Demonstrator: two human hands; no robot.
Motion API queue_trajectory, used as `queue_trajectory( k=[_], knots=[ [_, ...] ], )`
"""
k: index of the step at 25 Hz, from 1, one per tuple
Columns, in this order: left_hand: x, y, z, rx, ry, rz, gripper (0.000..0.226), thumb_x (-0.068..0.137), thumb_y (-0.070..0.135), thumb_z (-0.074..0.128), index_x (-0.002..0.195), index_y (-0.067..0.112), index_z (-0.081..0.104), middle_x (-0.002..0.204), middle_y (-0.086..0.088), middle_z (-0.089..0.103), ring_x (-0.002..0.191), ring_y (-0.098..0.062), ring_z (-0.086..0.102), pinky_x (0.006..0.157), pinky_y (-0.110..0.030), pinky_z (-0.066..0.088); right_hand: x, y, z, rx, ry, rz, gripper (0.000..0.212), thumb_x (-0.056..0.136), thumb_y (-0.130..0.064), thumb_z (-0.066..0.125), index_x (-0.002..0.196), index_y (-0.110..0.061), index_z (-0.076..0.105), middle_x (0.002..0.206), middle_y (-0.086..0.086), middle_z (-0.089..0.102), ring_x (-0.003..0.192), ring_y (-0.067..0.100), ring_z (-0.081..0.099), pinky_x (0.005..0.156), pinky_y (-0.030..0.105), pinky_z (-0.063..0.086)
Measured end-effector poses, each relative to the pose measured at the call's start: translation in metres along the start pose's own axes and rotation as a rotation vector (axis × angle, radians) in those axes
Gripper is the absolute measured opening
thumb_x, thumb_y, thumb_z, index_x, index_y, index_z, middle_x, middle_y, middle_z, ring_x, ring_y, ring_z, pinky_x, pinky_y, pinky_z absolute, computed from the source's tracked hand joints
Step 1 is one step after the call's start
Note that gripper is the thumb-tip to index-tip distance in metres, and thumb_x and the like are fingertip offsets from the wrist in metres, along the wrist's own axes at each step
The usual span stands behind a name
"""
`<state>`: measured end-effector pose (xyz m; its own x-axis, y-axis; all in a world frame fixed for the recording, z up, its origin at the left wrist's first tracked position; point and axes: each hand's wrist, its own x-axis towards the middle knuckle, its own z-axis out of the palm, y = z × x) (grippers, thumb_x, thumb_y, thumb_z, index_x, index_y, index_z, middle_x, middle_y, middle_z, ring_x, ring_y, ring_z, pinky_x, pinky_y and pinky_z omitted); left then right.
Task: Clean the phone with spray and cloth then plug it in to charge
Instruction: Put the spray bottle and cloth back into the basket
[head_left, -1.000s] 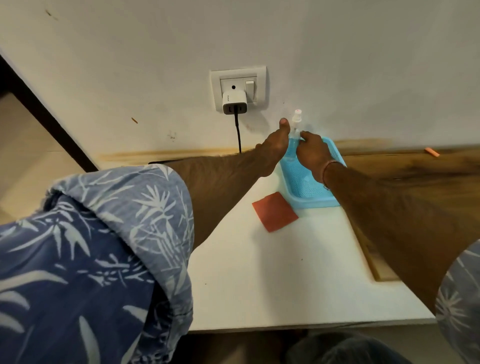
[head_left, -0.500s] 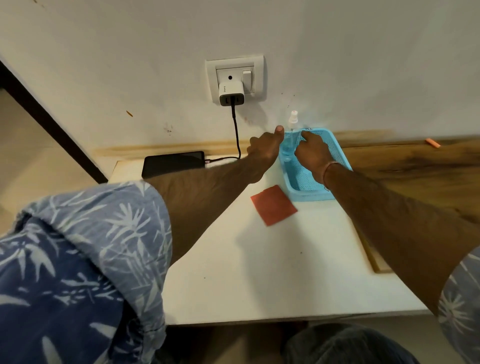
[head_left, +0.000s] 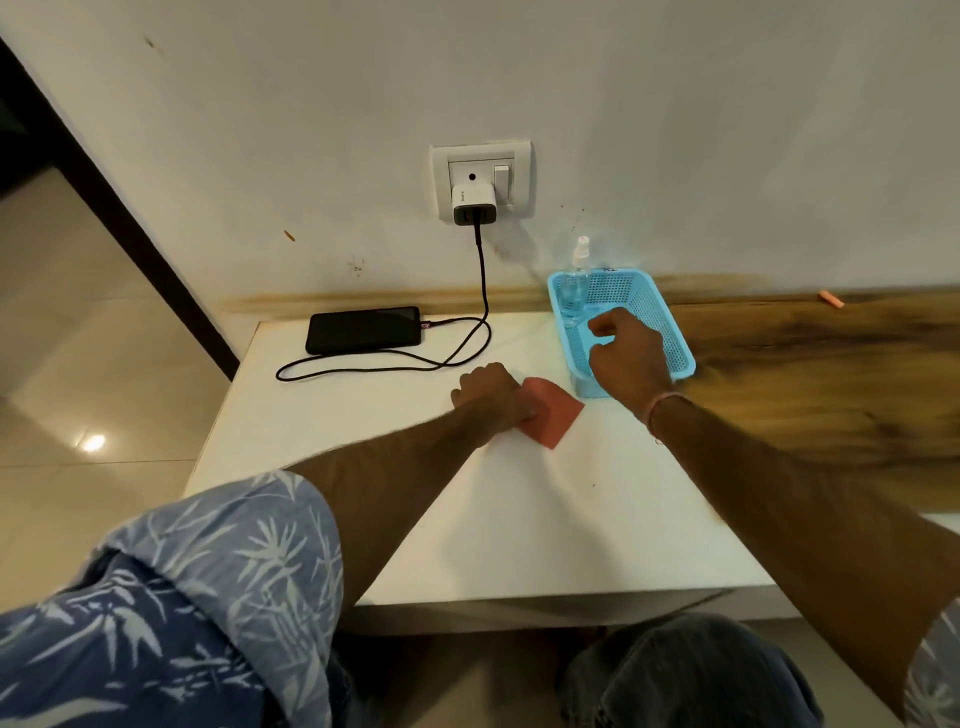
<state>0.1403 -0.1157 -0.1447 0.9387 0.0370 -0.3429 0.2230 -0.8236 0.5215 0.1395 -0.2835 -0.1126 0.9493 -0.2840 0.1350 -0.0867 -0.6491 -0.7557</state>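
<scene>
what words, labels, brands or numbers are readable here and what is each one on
No text here can be read with certainty.
charger: small grey print on its face, too blurred to read.
basket: a dark sticker on the back rim, too small to read.
phone: screen dark, no text showing.
spray bottle: no label visible.

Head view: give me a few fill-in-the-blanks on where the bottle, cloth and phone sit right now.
1. The spray bottle stands inside the ___ basket.
2. The left hand grips the edge of the ___ cloth.
3. A cable runs from the charger in the wall socket to the ___ lying on the white table.
Missing words: blue; red; phone.
</scene>
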Motion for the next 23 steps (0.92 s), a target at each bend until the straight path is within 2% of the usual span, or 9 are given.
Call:
queue_trajectory(
  k=[5, 8, 10, 13, 15, 18, 20, 22, 23],
  knots=[
    [-0.008, -0.006, -0.029, -0.635, -0.087, 0.037, 0.027, 0.078, 0.004, 0.080, 0.096, 0.012, 0.061, 0.088, -0.009, 0.066, 0.074, -0.018, 0.057, 0.055, -0.024, 0.042, -0.013, -0.001, -0.004, -0.161, 0.024, -0.124, 0.022, 0.083, -0.029, 0.067, 0.101, -0.018, 0.062, 0.102, 0.001, 0.069, 0.094, 0.021, 0.063, 0.078, 0.025, 0.041],
    [-0.005, 0.013, -0.059, -0.771, -0.189, 0.151, 0.020, 0.084, -0.001, 0.074, 0.090, 0.012, 0.059, 0.083, -0.008, 0.065, 0.076, -0.019, 0.059, 0.069, -0.029, 0.047, -0.009, -0.016, -0.015, -0.101, 0.053, -0.126, 0.042, 0.082, -0.056, 0.063, 0.104, -0.020, 0.059, 0.096, -0.003, 0.068, 0.086, 0.016, 0.063, 0.076, 0.029, 0.049],
    [-0.003, 0.035, -0.072, -0.881, -0.274, 0.189, 0.016, 0.088, 0.002, 0.072, 0.093, 0.011, 0.059, 0.094, -0.010, 0.068, 0.086, -0.021, 0.063, 0.078, -0.032, 0.051, -0.003, -0.026, -0.025, 0.160, -0.075, -0.025, 0.054, 0.078, -0.062, 0.064, 0.112, -0.022, 0.054, 0.099, -0.004, 0.066, 0.086, 0.012, 0.064, 0.072, 0.029, 0.055],
    [-0.001, 0.069, -0.073, -1.009, -0.336, 0.193, 0.015, 0.090, 0.002, 0.069, 0.096, 0.010, 0.059, 0.099, -0.011, 0.069, 0.091, -0.024, 0.065, 0.077, -0.031, 0.053, 0.013, -0.030, -0.039, 0.592, -0.175, 0.160, 0.056, 0.075, -0.037, 0.079, 0.119, -0.016, 0.052, 0.112, 0.007, 0.064, 0.100, 0.026, 0.065, 0.080, 0.041, 0.058],
    [0.003, 0.085, -0.065, -0.967, -0.291, 0.202, 0.021, 0.088, 0.004, 0.073, 0.103, 0.007, 0.058, 0.105, -0.014, 0.067, 0.095, -0.025, 0.064, 0.081, -0.032, 0.053, 0.025, -0.025, -0.047, 0.631, -0.167, 0.196, 0.048, 0.075, -0.017, 0.081, 0.115, -0.009, 0.057, 0.112, 0.014, 0.065, 0.102, 0.033, 0.064, 0.083, 0.045, 0.056],
    [0.011, 0.090, -0.045, -0.760, -0.108, 0.200, 0.043, 0.082, 0.011, 0.081, 0.118, 0.006, 0.057, 0.110, -0.011, 0.061, 0.094, -0.019, 0.058, 0.070, -0.022, 0.048, 0.039, -0.011, -0.056, 0.470, -0.045, 0.182, 0.019, 0.074, -0.009, 0.075, 0.089, -0.016, 0.066, 0.091, 0.013, 0.068, 0.089, 0.032, 0.066, 0.076, 0.043, 0.058],
    [0.018, 0.083, -0.033, -0.561, 0.004, 0.177, 0.060, 0.081, 0.016, 0.082, 0.132, 0.009, 0.052, 0.125, -0.009, 0.053, 0.107, -0.020, 0.055, 0.078, -0.028, 0.052, 0.046, -0.002, -0.060, 0.229, 0.052, 0.105, 0.005, 0.076, -0.021, 0.071, 0.074, -0.018, 0.068, 0.068, 0.004, 0.065, 0.067, 0.022, 0.062, 0.057, 0.027, 0.053],
    [0.023, 0.075, -0.023, -0.433, 0.009, 0.131, 0.072, 0.079, 0.018, 0.082, 0.140, 0.010, 0.045, 0.137, -0.011, 0.045, 0.121, -0.028, 0.051, 0.091, -0.039, 0.053, 0.051, 0.005, -0.057, -0.102, 0.106, -0.054, 0.014, 0.085, -0.030, 0.065, 0.082, -0.020, 0.074, 0.064, 0.002, 0.066, 0.060, 0.018, 0.059, 0.055, 0.022, 0.045],
    [0.025, 0.071, -0.019, -0.409, -0.008, 0.115, 0.075, 0.079, 0.018, 0.081, 0.143, 0.010, 0.042, 0.139, -0.012, 0.045, 0.124, -0.030, 0.051, 0.091, -0.038, 0.053, 0.052, 0.008, -0.051, -0.258, 0.098, -0.171, 0.017, 0.089, -0.023, 0.060, 0.099, -0.022, 0.075, 0.079, 0.006, 0.072, 0.068, 0.021, 0.063, 0.063, 0.022, 0.046]
  ],
)
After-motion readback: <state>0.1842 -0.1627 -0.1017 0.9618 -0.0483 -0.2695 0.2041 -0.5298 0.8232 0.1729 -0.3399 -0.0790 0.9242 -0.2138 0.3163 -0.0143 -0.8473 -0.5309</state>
